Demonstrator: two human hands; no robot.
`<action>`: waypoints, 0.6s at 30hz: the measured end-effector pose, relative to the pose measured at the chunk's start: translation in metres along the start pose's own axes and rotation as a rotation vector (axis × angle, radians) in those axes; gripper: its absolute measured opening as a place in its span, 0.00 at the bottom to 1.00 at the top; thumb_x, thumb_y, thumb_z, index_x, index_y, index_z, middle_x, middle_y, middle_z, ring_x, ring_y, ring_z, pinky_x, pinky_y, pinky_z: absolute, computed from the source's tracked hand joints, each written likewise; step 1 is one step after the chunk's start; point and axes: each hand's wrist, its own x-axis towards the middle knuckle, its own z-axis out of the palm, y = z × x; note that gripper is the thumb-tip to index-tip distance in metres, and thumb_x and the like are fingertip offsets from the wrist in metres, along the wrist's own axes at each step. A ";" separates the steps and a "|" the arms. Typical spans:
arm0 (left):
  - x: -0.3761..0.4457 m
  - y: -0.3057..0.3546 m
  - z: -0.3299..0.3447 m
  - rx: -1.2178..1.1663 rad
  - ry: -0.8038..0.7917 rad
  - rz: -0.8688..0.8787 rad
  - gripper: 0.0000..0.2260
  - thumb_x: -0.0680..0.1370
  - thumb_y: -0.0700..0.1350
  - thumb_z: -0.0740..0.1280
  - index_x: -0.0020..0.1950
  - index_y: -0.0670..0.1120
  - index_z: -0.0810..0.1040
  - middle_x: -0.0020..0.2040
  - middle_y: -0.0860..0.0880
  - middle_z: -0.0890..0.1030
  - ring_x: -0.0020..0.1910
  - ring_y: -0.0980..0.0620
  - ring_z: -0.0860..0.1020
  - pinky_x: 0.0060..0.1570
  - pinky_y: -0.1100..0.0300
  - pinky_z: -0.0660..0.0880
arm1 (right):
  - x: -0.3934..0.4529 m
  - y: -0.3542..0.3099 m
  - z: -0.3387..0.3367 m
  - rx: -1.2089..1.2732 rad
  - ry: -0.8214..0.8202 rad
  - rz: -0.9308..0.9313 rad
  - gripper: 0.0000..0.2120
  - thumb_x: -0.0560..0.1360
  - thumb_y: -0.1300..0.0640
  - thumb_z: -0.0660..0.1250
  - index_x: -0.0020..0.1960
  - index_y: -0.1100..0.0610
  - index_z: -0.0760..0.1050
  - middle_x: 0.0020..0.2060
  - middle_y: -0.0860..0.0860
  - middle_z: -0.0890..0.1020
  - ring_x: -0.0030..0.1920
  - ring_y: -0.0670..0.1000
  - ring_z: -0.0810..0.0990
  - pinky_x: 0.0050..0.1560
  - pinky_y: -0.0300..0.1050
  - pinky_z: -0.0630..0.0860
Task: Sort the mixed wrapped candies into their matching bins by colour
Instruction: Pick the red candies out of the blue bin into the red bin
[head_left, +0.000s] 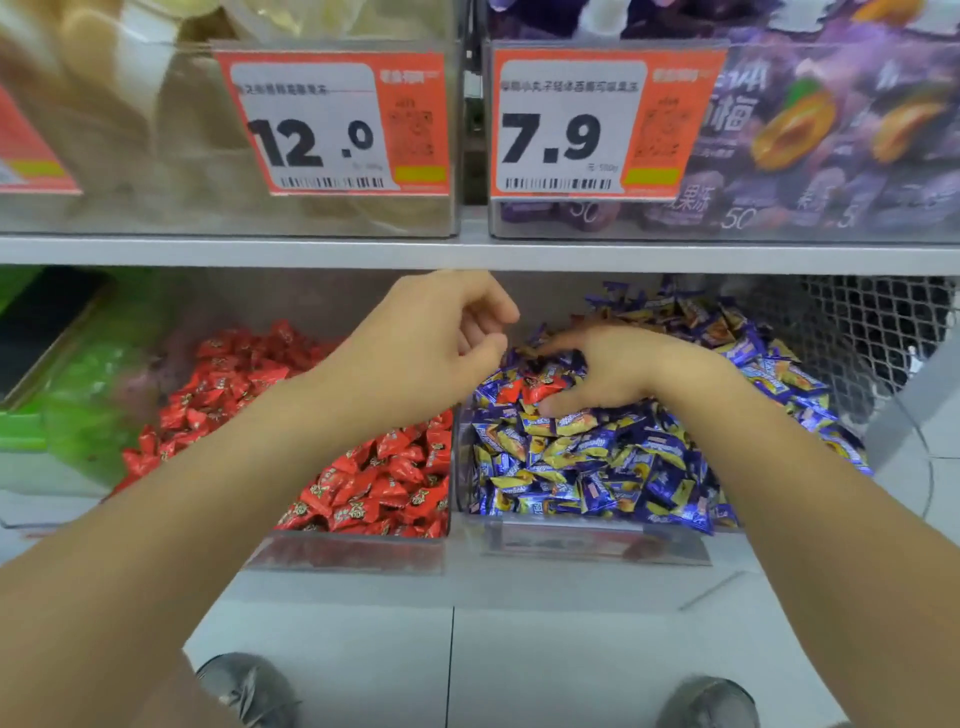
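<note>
Red candies (540, 387) that do not belong sit on top of the blue-and-yellow candies (597, 467) in the right-hand bin (470, 519), a small cluster near the bin's left wall. Nearest the camera, two grey shoes (244, 686) stand on the pale floor below the shelf front. Further in, the red bin (353, 551) holds its own heap of matching red wrappers, just beside the blue one.

The right hand (618, 371) lies palm-down on the blue pile with thumb and fingers curled round the stray red pieces; how firmly it has them I cannot tell, since the fingertips are buried among the wrappers. The left hand (431, 338) hovers above the divide between the two bins, fingers loosely curled and holding nothing visible.

The risk, as I judge it, is a grab that takes blue wrappers along with the red ones, as they lie tangled together, or slick wrappers slipping out over the low front wall.

Beyond, the upper shelf (467, 254) carries clear boxes with price tags (332, 124).
</note>
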 end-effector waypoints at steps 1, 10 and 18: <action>0.012 0.009 0.010 0.064 -0.093 0.037 0.08 0.76 0.40 0.68 0.54 0.48 0.80 0.43 0.53 0.81 0.38 0.57 0.78 0.43 0.67 0.76 | -0.002 0.008 0.001 0.003 0.003 -0.014 0.35 0.68 0.34 0.73 0.71 0.44 0.70 0.70 0.49 0.73 0.66 0.54 0.74 0.67 0.47 0.70; 0.082 0.021 0.081 0.657 -0.746 -0.125 0.22 0.76 0.55 0.69 0.65 0.43 0.74 0.56 0.46 0.80 0.51 0.44 0.78 0.48 0.54 0.75 | -0.022 0.049 -0.008 0.247 0.223 -0.142 0.10 0.70 0.49 0.77 0.51 0.41 0.82 0.47 0.38 0.78 0.45 0.41 0.76 0.46 0.38 0.68; 0.079 0.008 0.079 0.473 -0.512 -0.159 0.17 0.74 0.45 0.74 0.62 0.46 0.80 0.55 0.48 0.82 0.49 0.49 0.79 0.45 0.61 0.71 | -0.039 0.074 -0.017 0.472 0.274 -0.141 0.13 0.67 0.56 0.80 0.47 0.45 0.80 0.47 0.39 0.83 0.48 0.38 0.79 0.53 0.36 0.74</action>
